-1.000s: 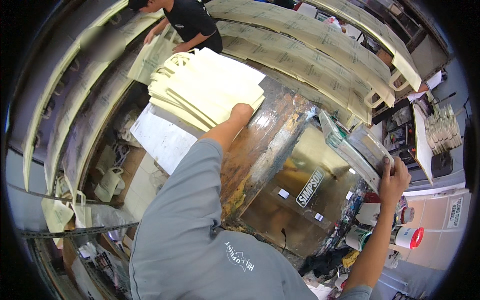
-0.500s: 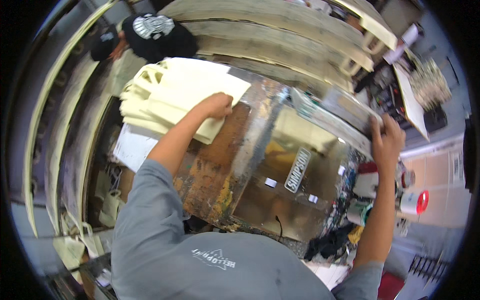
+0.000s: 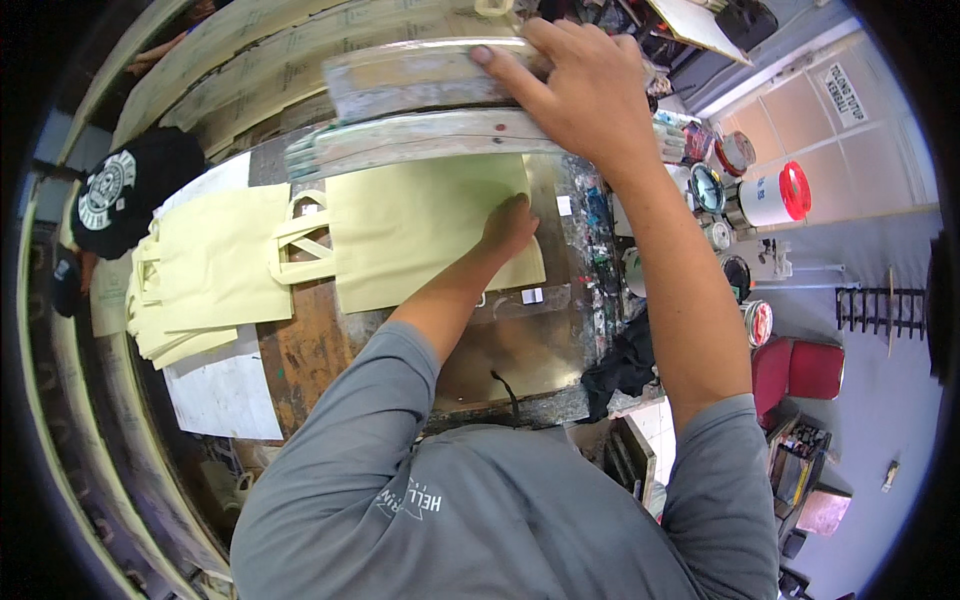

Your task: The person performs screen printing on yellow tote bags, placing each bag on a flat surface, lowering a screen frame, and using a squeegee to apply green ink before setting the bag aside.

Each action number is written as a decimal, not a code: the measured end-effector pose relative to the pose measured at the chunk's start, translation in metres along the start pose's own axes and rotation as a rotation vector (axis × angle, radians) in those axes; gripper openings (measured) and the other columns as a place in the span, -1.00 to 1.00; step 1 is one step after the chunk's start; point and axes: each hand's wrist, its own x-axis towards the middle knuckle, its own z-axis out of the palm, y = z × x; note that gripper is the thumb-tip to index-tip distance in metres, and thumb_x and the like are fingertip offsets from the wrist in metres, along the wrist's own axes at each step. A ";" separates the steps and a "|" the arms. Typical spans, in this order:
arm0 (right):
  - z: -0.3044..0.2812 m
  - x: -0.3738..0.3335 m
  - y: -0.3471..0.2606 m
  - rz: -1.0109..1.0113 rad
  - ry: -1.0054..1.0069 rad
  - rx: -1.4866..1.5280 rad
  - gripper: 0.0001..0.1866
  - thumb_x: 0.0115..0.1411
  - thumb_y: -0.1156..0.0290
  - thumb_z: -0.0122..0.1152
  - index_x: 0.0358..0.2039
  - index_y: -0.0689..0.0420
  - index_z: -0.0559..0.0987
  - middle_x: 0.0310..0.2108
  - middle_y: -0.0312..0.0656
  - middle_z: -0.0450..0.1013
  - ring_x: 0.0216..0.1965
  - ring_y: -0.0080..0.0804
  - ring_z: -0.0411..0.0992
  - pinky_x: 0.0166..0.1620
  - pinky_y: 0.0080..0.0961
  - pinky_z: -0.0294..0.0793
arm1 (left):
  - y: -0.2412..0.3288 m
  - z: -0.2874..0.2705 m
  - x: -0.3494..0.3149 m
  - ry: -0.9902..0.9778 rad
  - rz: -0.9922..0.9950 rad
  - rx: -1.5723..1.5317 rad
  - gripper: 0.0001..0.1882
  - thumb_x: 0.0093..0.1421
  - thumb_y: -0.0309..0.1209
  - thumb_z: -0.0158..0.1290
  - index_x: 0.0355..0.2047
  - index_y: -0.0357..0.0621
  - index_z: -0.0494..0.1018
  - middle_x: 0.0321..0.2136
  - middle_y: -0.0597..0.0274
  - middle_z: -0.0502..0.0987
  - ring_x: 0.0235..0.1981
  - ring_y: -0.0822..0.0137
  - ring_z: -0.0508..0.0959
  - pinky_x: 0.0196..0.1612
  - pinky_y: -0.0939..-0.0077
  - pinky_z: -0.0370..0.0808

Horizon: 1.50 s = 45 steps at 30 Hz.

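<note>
A pale yellow cloth tote bag [image 3: 420,215] lies flat across a glossy printing board [image 3: 500,355], its looped handle pointing left. My left hand [image 3: 510,228] is closed on the bag near its right edge; the fingertips are hidden. Above the board's far side, my right hand [image 3: 590,90] grips the edge of what looks like a printing screen frame [image 3: 420,140], tilted up and seen almost edge-on, thumb on the near side. To the left is a stack of similar bags [image 3: 215,265], its nearest handle against the laid bag.
Paint tins [image 3: 765,200] stand along the table's right side, by a dark rag [image 3: 625,370]. White paper [image 3: 225,390] lies under the stack. A co-worker in a black shirt [image 3: 135,190] bends at the far left, beside long boards [image 3: 270,80]. Red chairs [image 3: 800,370] stand to the right.
My left hand has brought a bag from the stack rightward onto the board, covering its printed label. My right hand still holds the frame. The view has turned, shifting the stack left.
</note>
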 end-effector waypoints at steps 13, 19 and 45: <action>-0.022 0.035 -0.019 0.073 -0.211 0.219 -0.37 0.41 -0.22 0.05 -0.53 0.10 0.52 -0.56 -0.20 0.41 -0.41 -0.29 0.36 -0.03 -0.16 0.27 | -0.143 -0.010 0.055 0.246 0.038 0.088 -0.28 0.21 -0.15 0.32 0.30 -0.23 0.42 0.32 -0.21 0.41 0.33 -0.15 0.41 0.36 0.03 0.36; -0.026 0.040 -0.001 0.176 -0.337 0.163 -0.37 0.46 -0.24 -0.04 -0.53 0.04 0.49 -0.57 -0.28 0.38 -0.47 -0.38 0.30 -0.06 -0.15 0.32 | -0.118 -0.144 0.073 -0.230 0.021 0.592 0.24 -0.18 0.12 0.53 0.46 -0.03 0.23 0.46 -0.02 0.24 0.45 -0.15 0.23 0.39 -0.20 0.29; -0.010 0.031 -0.013 0.223 -0.234 0.100 -0.40 0.34 -0.25 0.18 -0.36 0.13 0.63 -0.43 -0.10 0.57 -0.34 -0.21 0.51 -0.15 -0.20 0.45 | -0.035 -0.133 -0.189 0.234 -0.272 -0.564 -0.34 0.34 -0.08 0.28 0.31 -0.20 0.46 0.12 -0.02 0.63 0.09 0.17 0.66 0.14 0.27 0.59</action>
